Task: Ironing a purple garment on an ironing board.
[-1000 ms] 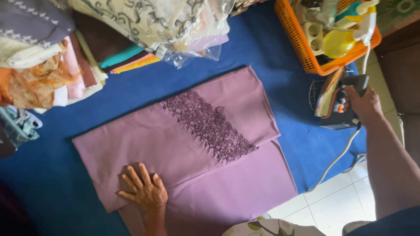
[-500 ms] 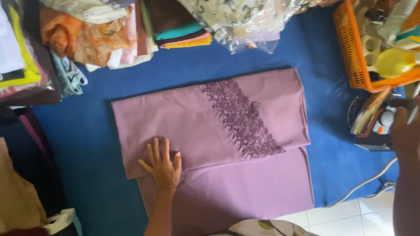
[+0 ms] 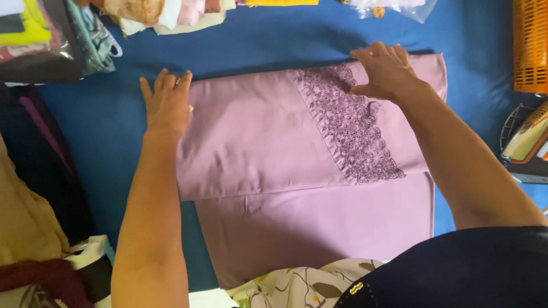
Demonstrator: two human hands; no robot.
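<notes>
A folded mauve cloth with a lace band lies flat on a blue padded surface. My left hand rests palm down, fingers spread, on the cloth's far left corner. Over at the far right, my right hand presses with curled fingers on the far edge, next to the lace. Neither hand grips the cloth. A lower layer of the same mauve cloth sticks out toward me.
Stacks of folded fabrics line the far left edge. An orange plastic basket stands at the far right, with an iron on its stand below it. Dark and tan clothes hang at the left.
My right hand left the iron and came onto the cloth's far right edge. My left hand slid from the near edge to the far left corner. The view moved closer.
</notes>
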